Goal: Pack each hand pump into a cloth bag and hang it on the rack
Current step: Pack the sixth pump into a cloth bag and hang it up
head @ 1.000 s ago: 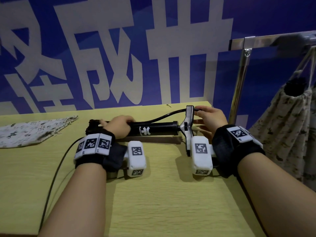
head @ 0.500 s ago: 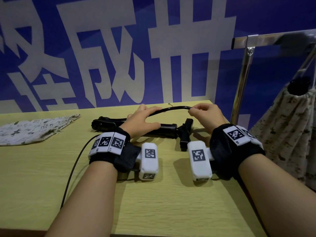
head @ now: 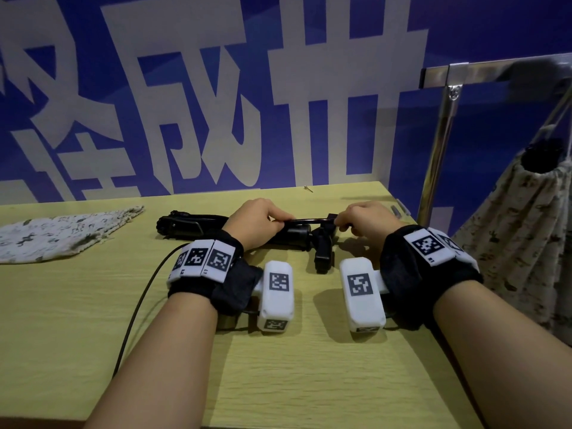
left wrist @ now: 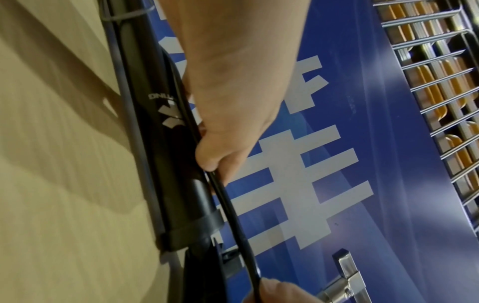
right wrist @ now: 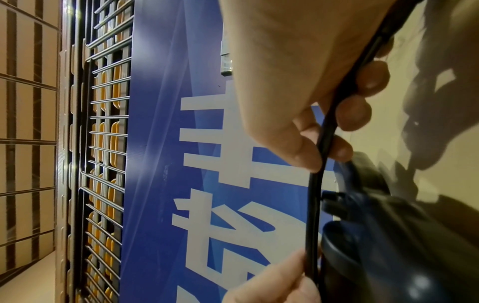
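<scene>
A black hand pump [head: 182, 225] lies lengthwise on the yellow table [head: 278, 366], its folded handle [head: 323, 253] pointing toward me. My left hand [head: 258, 222] pinches the pump's thin black hose [head: 305, 220] over the barrel [left wrist: 166, 131]. My right hand [head: 363, 221] pinches the same hose [right wrist: 314, 205] a short way to the right, fingers curled round it. The hose [left wrist: 233, 217] runs taut between both hands. A flat patterned cloth bag [head: 62, 233] lies at the table's left. Another cloth bag [head: 526, 230], filled, hangs from the metal rack [head: 439, 137] at the right.
A blue wall with large white characters [head: 216, 103] stands right behind the table. A thin black cable [head: 139, 305] trails from my left wrist toward the table's near edge. A small screw [head: 308, 189] lies near the table's back edge. The rack post stands beyond the right edge.
The pump's handle has been folded down and the pump laid flat. My left hand moved right from the barrel onto the hose; my right hand went from the handle to the hose.
</scene>
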`<state>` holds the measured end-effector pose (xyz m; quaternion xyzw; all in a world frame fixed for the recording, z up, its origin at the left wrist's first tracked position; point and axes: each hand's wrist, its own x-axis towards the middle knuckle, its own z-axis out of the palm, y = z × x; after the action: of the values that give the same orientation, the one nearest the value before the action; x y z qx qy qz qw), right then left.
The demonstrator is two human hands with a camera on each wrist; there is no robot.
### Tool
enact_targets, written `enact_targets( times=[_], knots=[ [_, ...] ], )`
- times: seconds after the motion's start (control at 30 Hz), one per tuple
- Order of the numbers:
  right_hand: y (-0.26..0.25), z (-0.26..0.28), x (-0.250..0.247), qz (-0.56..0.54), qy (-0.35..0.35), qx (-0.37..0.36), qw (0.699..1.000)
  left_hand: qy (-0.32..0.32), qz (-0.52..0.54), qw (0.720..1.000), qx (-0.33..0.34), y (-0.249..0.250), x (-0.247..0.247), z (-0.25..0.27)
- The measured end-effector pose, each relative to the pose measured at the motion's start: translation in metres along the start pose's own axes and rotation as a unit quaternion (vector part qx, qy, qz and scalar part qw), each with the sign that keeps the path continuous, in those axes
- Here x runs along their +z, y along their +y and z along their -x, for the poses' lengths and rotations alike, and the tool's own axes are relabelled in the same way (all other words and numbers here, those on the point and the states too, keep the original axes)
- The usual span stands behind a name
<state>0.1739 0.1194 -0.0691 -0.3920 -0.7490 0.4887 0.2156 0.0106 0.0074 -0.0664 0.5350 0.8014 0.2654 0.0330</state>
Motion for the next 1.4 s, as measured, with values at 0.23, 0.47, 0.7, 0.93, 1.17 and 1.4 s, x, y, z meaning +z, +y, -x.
enact_targets(
  times=[0.23,0.47,0.7,0.93,1.17,1.4],
  knots=[
    [-0.003,0.003,0.003,0.012,-0.02,0.013,1.0,-0.01,0.065,0.998,0.014,0.002,-0.004,0.002],
    [-0.008,0.006,0.005,0.065,-0.021,0.026,0.997,-0.021,0.077,0.997,0.006,0.009,0.008,-0.002],
    [-0.003,-0.004,0.009,0.064,0.025,0.035,0.997,0.03,0.099,0.995,-0.003,0.018,0.016,-0.006],
    [-0.006,-0.008,0.011,0.088,0.031,0.021,0.995,0.025,0.102,0.993,-0.048,0.023,0.026,-0.021],
    [-0.01,-0.012,0.005,0.179,-0.009,0.057,0.982,-0.016,0.098,0.993,-0.071,0.03,0.026,-0.03],
    [-0.001,-0.03,0.012,0.061,-0.027,0.07,0.995,-0.086,0.098,0.989,-0.07,0.027,0.019,-0.04]
  ],
)
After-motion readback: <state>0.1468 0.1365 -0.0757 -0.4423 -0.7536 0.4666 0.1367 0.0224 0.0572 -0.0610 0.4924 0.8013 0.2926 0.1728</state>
